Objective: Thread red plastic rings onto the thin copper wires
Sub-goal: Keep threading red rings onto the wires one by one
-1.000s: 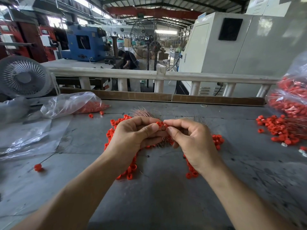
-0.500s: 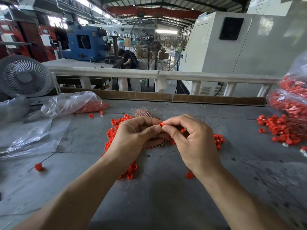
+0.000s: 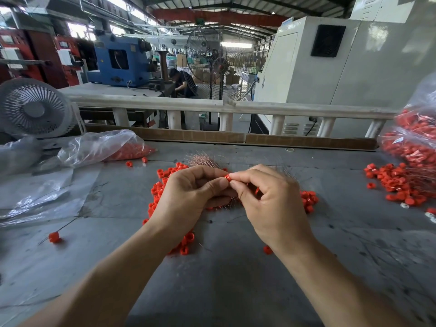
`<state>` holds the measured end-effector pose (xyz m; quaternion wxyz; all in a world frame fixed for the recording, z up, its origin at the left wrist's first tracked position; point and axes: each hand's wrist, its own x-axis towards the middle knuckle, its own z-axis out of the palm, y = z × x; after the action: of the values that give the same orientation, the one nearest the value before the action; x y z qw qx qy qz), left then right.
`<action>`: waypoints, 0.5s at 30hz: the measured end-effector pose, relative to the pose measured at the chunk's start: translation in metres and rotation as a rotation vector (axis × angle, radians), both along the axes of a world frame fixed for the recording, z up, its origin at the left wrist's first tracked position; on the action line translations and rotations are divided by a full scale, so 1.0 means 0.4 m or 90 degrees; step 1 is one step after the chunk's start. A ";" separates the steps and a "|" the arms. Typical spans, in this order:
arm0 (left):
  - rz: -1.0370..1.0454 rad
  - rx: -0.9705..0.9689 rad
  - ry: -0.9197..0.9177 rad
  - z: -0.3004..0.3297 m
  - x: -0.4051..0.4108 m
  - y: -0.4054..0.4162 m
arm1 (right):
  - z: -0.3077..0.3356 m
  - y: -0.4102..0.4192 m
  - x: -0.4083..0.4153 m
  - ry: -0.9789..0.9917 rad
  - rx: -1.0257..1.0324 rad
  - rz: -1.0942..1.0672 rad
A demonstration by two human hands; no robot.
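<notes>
Both hands meet above the grey table. My right hand pinches a small red ring between thumb and forefinger. My left hand has its fingers curled, its thumb tip touching the ring; thin copper wires show under its fingers. Behind the hands lies a bundle of copper wires. A pile of loose red rings spreads under and around both hands. The wire inside the ring is too fine to make out.
A clear bag with red rings lies at the back left, by a white fan. At the right stand bags of red rings and a heap of rings on wires. One ring on a wire lies alone at the left.
My right hand has risen slightly and turned, bringing the ring up to the left thumb tip. The left hand has barely moved.
</notes>
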<state>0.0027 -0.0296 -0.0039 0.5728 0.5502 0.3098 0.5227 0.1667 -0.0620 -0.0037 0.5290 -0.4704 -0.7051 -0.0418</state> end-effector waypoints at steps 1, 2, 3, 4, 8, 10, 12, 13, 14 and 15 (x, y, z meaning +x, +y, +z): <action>0.004 0.004 0.004 -0.001 0.000 0.000 | -0.001 0.000 -0.002 0.003 -0.003 -0.001; 0.007 0.008 0.008 -0.001 0.000 0.000 | -0.003 0.001 -0.003 0.007 -0.006 0.002; 0.009 0.011 0.012 -0.002 0.000 0.000 | -0.003 0.001 -0.003 0.008 -0.009 0.006; 0.012 0.014 0.015 -0.003 -0.001 0.000 | -0.004 0.000 -0.002 0.004 -0.007 0.008; 0.022 0.008 0.011 -0.003 -0.004 0.000 | -0.004 0.000 -0.005 -0.024 -0.020 0.012; 0.018 -0.004 0.000 -0.001 -0.004 0.000 | -0.006 -0.001 -0.012 -0.033 -0.025 0.001; 0.003 -0.021 -0.013 -0.003 0.000 -0.004 | -0.009 -0.001 -0.023 -0.033 -0.015 -0.026; -0.006 -0.032 -0.019 -0.005 0.003 -0.005 | -0.011 -0.002 -0.026 -0.030 -0.004 -0.042; -0.013 -0.044 -0.025 -0.008 0.007 -0.007 | -0.012 -0.002 -0.029 -0.029 0.007 -0.058; -0.018 -0.056 -0.031 -0.010 0.010 -0.008 | -0.013 -0.002 -0.030 -0.030 0.016 -0.070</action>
<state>0.0066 -0.0326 -0.0079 0.6115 0.5158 0.3106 0.5134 0.1545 -0.0628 -0.0088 0.5148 -0.5007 -0.6900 -0.0906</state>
